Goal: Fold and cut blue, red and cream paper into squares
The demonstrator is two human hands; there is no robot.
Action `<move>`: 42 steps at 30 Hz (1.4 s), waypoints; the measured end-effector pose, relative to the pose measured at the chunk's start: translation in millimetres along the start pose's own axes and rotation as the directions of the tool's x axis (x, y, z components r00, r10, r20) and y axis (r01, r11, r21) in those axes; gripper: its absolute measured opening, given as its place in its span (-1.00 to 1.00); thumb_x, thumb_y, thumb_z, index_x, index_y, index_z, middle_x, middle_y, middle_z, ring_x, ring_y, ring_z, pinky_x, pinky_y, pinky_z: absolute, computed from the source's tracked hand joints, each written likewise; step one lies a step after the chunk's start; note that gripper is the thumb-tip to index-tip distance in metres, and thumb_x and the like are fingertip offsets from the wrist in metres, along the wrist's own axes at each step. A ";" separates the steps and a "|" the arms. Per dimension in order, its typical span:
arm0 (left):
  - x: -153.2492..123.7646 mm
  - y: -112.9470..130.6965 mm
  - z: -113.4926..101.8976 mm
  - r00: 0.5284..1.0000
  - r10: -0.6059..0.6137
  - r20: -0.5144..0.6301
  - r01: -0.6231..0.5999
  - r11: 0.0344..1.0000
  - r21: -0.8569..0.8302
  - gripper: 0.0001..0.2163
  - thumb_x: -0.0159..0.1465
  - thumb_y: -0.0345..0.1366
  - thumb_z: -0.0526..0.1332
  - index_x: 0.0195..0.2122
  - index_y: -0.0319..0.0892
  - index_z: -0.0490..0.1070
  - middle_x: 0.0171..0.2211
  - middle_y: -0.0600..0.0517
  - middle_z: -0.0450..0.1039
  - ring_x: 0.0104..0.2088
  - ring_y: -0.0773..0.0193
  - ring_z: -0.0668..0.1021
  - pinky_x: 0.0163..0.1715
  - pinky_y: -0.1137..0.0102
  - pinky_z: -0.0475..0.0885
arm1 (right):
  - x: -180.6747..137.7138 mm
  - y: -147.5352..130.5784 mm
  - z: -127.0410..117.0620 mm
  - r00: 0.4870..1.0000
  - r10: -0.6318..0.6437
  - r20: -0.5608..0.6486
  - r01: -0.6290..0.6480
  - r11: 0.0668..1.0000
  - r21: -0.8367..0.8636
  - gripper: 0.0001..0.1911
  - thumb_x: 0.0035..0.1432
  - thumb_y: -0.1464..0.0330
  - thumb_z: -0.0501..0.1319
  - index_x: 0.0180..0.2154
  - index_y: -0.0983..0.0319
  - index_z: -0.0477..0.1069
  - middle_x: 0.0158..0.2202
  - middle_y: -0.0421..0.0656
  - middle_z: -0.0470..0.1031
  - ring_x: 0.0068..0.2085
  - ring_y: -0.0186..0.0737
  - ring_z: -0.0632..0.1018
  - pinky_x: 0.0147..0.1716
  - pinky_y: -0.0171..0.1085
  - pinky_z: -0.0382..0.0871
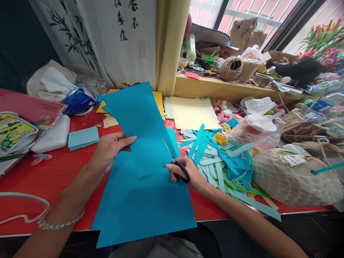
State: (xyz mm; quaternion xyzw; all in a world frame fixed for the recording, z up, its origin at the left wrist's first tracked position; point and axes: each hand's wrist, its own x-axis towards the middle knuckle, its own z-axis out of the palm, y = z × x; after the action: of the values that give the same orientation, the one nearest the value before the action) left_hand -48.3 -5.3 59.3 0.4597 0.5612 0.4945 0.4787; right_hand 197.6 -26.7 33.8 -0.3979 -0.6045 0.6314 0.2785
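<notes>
My left hand point(113, 148) pinches the left edge of a blue sheet of paper point(142, 111), thumb on top, and holds it tilted up. In my right hand point(186, 172) is a pair of black-handled scissors point(184, 173), with the blades at the sheet's right edge. A cut runs up from the blades, parting a narrow strip point(173, 143) from the sheet. More blue paper point(150, 215) lies beneath, reaching over the table's front edge. Just right of the scissors spreads a pile of cut paper strips point(212, 161) in blue, pale blue and green.
A stack of pale blue cards point(83, 138) and a white box point(53, 133) are on the left of the red table point(209, 209). Cream paper point(195, 111) lies at the back. A net-wrapped bundle point(290, 179) sits at right, below a cluttered windowsill point(209, 86).
</notes>
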 end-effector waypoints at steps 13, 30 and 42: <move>0.8 -0.5 1.6 1.000 0.001 0.017 -0.002 1.000 0.015 -0.84 -0.03 -0.24 0.39 -0.51 -0.21 0.51 -0.53 0.08 0.40 -0.49 0.40 0.41 -0.49 0.49 0.35 | 1.8 -5.3 -2.7 1.000 0.016 0.010 -0.016 1.000 0.015 -0.60 0.00 0.07 0.25 -0.60 0.28 0.38 -0.57 -0.16 0.42 -0.51 -0.34 0.42 -0.44 -0.31 0.27; -2.6 -1.4 7.0 1.000 0.008 0.024 -0.010 0.997 0.081 -0.82 -0.04 -0.18 0.37 -0.54 -0.18 0.50 -0.52 0.07 0.38 -0.50 0.35 0.41 -0.49 0.44 0.38 | 1.8 -4.6 -0.3 0.999 0.009 -0.050 -0.009 1.000 -0.003 -0.57 0.00 0.03 0.23 -0.58 0.27 0.35 -0.58 -0.17 0.40 -0.52 -0.36 0.41 -0.53 -0.35 0.19; -2.5 0.1 8.3 1.000 -0.003 0.023 0.001 0.997 0.076 -0.82 -0.04 -0.19 0.38 -0.55 -0.20 0.50 -0.53 0.08 0.35 -0.50 0.36 0.40 -0.50 0.46 0.37 | 2.8 0.7 -0.4 0.999 0.002 -0.055 -0.002 1.000 0.000 -0.57 0.00 0.05 0.24 -0.58 0.28 0.35 -0.61 -0.18 0.40 -0.56 -0.37 0.40 -0.56 -0.36 0.19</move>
State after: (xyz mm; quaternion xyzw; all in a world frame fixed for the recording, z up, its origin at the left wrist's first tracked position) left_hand -39.7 -6.8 59.2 0.4829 0.5744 0.4670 0.4678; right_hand 196.6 -24.2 32.7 -0.4155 -0.5962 0.6206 0.2944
